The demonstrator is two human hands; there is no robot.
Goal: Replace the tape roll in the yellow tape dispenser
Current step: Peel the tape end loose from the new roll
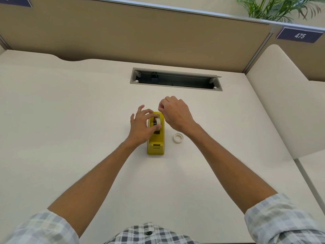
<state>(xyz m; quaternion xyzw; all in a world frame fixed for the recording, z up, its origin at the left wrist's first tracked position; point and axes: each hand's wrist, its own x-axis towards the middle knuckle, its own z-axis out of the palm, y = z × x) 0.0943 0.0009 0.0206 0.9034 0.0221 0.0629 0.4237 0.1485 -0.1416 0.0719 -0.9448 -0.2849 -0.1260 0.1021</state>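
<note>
The yellow tape dispenser (156,143) stands lengthwise in the middle of the desk, its cutter end toward me. A white tape roll (157,121) on a dark hub sits in its cradle. My left hand (140,126) reaches in from the left, with thumb and fingertips pinching that roll. My right hand (175,113) hovers over the dispenser's far right corner, its fingers curled with thumb and forefinger pressed together; whether they pinch a tape end I cannot tell. A second white tape roll (178,138) lies flat on the desk just right of the dispenser.
A grey cable slot (175,80) is cut into the white desk (70,120) behind the dispenser. A tan partition (140,36) closes the back, and a side panel (281,95) rises at the right. A plant (277,7) shows above the partition.
</note>
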